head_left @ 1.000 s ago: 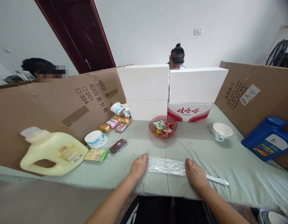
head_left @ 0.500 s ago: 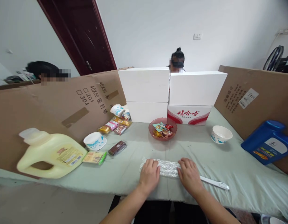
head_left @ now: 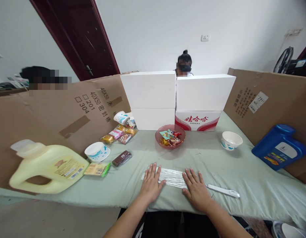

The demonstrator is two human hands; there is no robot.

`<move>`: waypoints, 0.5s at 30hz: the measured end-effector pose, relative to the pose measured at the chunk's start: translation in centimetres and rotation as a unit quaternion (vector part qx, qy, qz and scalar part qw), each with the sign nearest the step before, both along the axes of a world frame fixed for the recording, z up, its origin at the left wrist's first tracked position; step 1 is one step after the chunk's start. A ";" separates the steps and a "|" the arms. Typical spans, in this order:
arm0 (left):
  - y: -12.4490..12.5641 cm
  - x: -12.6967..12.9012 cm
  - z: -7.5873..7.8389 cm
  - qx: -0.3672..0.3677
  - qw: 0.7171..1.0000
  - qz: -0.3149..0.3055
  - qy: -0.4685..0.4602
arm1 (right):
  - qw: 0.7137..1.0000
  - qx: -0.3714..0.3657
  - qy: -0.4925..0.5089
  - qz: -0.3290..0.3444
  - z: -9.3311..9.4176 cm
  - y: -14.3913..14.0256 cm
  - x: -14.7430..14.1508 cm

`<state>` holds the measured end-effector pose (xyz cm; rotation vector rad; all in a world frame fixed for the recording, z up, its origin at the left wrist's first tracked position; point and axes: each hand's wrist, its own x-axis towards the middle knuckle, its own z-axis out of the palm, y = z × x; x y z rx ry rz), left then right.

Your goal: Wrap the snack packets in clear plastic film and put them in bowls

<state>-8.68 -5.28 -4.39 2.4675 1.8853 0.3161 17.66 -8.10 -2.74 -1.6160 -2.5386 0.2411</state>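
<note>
Clear wrap point(head_left: 173, 178) is pressed | left hand point(head_left: 151, 183) laid open at its left end | right hand point(head_left: 195, 189), likewise open, at its right | pressure best applied evenly

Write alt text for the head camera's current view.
A person's left hand and right hand rest palms down, fingers extended, on a strip of clear plastic on a pale green cloth. A white handle lies beside the right hand. Beyond sits a pink bowl of wrapped packets, between a yellow jug and blue bottle.
</note>
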 end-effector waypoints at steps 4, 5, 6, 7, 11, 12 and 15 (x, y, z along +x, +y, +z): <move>0.1 -0.8 1.2 0.038 0.999 0.000 0.004 | 1.000 0.023 0.007 -0.009 -0.5 -0.9 1.5; -0.1 -0.5 1.8 0.052 0.999 0.002 0.003 | 1.000 0.026 0.010 -0.009 -0.5 -1.1 1.8; -0.3 -0.1 2.3 0.065 0.998 0.009 0.001 | 1.000 0.027 0.014 -0.006 -0.4 -1.4 2.0; -0.6 0.5 2.9 0.074 0.997 0.018 -0.002 | 0.999 0.028 0.020 0.005 -0.2 -1.7 2.2; -1.8 2.5 4.0 0.066 0.997 0.019 -0.019 | 0.993 0.033 0.051 0.103 0.5 -3.8 3.4; -2.0 2.9 3.9 0.063 0.998 0.006 -0.024 | 0.990 0.041 0.057 0.119 0.5 -4.6 3.8; -2.4 3.7 3.1 0.058 0.996 -0.053 -0.042 | 0.986 0.090 0.066 0.128 0.0 -7.2 4.5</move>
